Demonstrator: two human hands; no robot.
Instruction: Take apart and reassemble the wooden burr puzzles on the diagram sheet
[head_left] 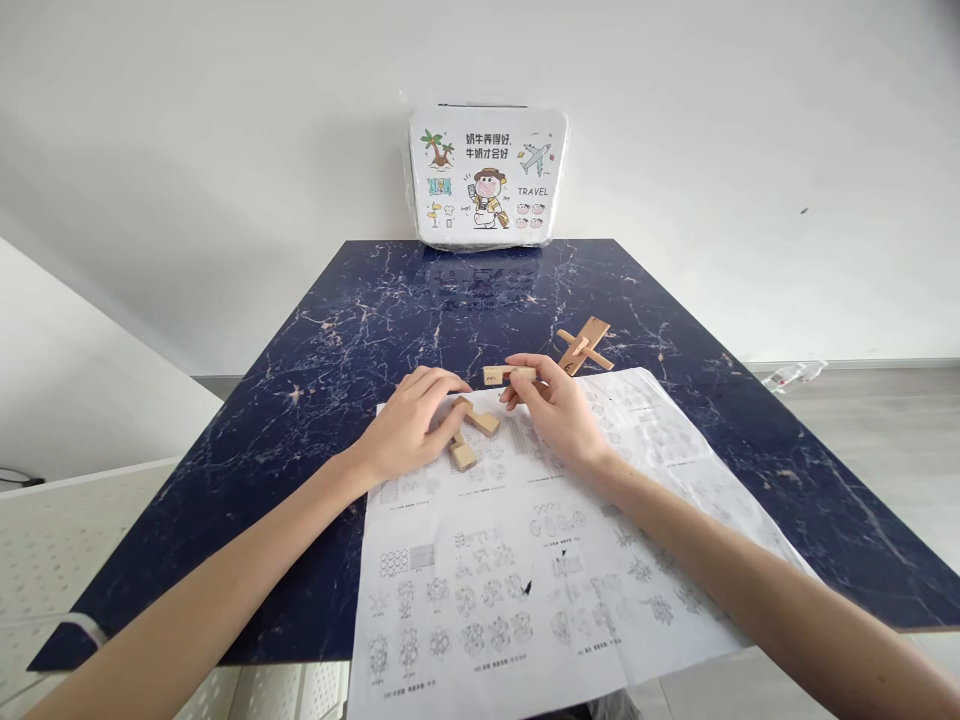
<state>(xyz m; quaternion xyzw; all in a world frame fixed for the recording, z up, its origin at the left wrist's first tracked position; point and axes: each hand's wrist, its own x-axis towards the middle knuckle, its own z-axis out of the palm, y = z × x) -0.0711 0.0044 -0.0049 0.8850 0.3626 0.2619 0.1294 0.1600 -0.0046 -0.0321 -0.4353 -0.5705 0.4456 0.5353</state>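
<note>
My left hand (pixel 411 420) is closed, with thumb and fingers around light wooden puzzle pieces (pixel 484 424) just above the instruction sheet. Two blocky ends stick out past the thumb; the rest is hidden by my fingers, so I cannot tell whether the pieces are joined. Between the thumb and fingers of my right hand (pixel 553 405) is a notched wooden puzzle stick (pixel 493 376) with a dark mark near its left end. Beyond that hand, more wooden puzzle pieces (pixel 589 345) lie crossed on the table. Printed diagrams cover the white instruction sheet (pixel 480 520) beneath both hands.
A dark blue marble-patterned table (pixel 300 400) spans the view. At its far edge, a white cartoon-printed case (pixel 487 180) in clear plastic stands against the wall. The sheet hangs over the near edge. Crumpled clear plastic (pixel 795 376) lies on the floor at right.
</note>
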